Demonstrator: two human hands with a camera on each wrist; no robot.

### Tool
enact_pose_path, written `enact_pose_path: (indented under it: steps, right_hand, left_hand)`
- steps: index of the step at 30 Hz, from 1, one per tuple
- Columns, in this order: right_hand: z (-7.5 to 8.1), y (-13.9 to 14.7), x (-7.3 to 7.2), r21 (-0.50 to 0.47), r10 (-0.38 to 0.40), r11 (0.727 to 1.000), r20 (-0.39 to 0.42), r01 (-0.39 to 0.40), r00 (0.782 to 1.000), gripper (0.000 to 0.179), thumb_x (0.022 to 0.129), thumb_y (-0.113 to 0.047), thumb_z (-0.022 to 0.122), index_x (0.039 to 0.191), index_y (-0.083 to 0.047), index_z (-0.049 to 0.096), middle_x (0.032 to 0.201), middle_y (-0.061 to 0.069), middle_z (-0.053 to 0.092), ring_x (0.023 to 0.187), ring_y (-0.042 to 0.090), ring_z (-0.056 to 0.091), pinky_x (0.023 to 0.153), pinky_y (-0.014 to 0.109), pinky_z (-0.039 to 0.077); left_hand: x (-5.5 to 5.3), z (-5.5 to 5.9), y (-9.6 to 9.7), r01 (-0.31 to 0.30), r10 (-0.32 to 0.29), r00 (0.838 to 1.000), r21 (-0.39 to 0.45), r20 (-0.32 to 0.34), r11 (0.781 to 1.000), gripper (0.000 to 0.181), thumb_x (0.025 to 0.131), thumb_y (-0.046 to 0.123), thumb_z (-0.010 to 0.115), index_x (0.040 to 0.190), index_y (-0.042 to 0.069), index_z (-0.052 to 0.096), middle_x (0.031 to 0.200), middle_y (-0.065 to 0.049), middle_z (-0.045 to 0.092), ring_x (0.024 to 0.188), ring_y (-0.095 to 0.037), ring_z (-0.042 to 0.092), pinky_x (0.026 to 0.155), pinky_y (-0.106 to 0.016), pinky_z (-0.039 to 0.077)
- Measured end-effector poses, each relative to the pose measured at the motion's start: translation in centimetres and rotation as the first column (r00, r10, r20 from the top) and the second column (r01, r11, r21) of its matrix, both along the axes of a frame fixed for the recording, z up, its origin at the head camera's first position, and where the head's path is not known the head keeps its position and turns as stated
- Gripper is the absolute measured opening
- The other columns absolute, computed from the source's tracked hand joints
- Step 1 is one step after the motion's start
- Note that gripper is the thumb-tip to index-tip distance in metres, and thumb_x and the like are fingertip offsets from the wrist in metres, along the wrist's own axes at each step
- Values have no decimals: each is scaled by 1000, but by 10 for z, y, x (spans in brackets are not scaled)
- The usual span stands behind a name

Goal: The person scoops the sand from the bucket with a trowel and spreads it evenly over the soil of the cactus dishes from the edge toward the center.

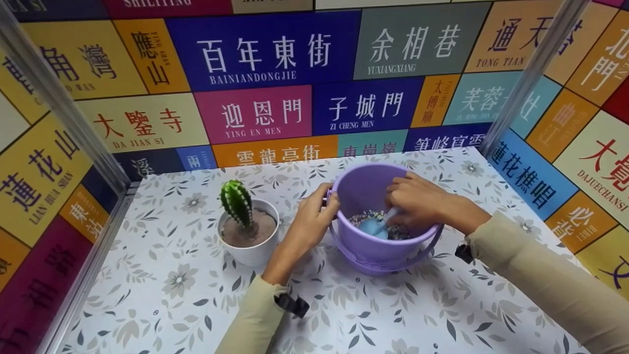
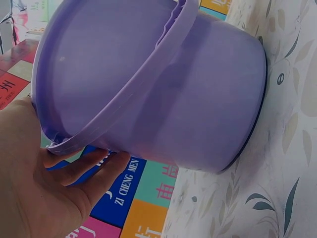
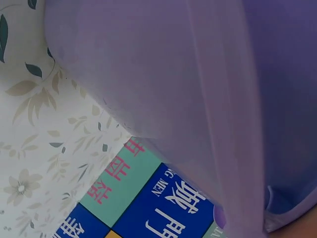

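Note:
A purple bucket [image 1: 363,251] stands upright on the table with its bail handle [image 2: 133,82] hanging down the near side. My left hand [image 1: 308,219] grips its left rim, thumb over the edge and fingers against the outer wall, as the left wrist view also shows. Inside, my right hand [image 1: 416,200] holds a light blue scoop [image 1: 372,227] by its handle. The scoop's head rests in multicoloured gravel [image 1: 399,232] at the bottom. In the right wrist view the bucket wall [image 3: 129,64] hides the scoop and nearly all of the hand.
To the left of the bucket, a green cactus [image 1: 236,202] grows from brown soil in a white pot [image 1: 251,255], close to my left forearm. A floral cloth [image 1: 182,305] covers the table. Colourful lettered panels [image 1: 265,54] wall in the back and both sides.

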State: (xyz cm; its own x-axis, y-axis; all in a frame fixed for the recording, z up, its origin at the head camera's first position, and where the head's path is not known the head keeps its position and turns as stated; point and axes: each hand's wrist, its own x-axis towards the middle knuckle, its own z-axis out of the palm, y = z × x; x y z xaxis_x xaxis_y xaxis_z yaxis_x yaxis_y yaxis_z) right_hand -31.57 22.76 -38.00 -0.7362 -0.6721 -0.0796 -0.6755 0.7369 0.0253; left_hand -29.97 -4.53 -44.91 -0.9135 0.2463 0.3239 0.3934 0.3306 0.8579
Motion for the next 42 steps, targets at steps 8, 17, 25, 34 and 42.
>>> enact_pose_path:
  steps: [8,17,25,34,42]
  right_hand:
    - [2,1,-1,-62,-14,998,50,17,999,20,91,-36,87,95,-18,80,105,3,77,114,35,63,105,57,45]
    - [4,5,-1,-102,-20,994,29,23,999,25,91,-37,87,103,-16,81,110,5,73,120,36,59,115,64,41]
    - [7,8,0,-148,-2,989,-5,1,1000,24,90,-37,87,98,-16,79,103,4,71,113,34,60,107,63,45]
    - [13,9,2,-164,-3,986,-14,1,1000,24,92,-39,86,100,-17,80,106,5,71,116,35,62,106,61,44]
    - [17,14,3,-179,-18,984,-46,10,999,24,92,-39,86,97,-16,79,104,4,73,113,34,62,110,64,45]
  left_hand:
    - [-1,-1,-1,14,-14,1000,11,6,1000,42,110,35,48,139,12,66,125,-13,76,112,-24,76,87,-32,67]
    - [0,-1,0,18,-18,1000,21,19,1000,41,111,37,48,140,13,66,129,-12,76,112,-23,76,87,-33,67]
    - [0,-1,0,4,-4,1000,1,19,1000,40,111,36,48,140,16,66,125,-9,75,108,-17,75,86,-32,67]
    - [0,-1,-1,1,-1,1000,4,19,1000,39,111,36,48,139,16,67,123,-10,75,105,-19,75,85,-31,67]
    - [0,-1,0,13,-13,1000,8,15,1000,39,112,35,47,139,15,66,123,-9,75,106,-19,76,84,-30,67]
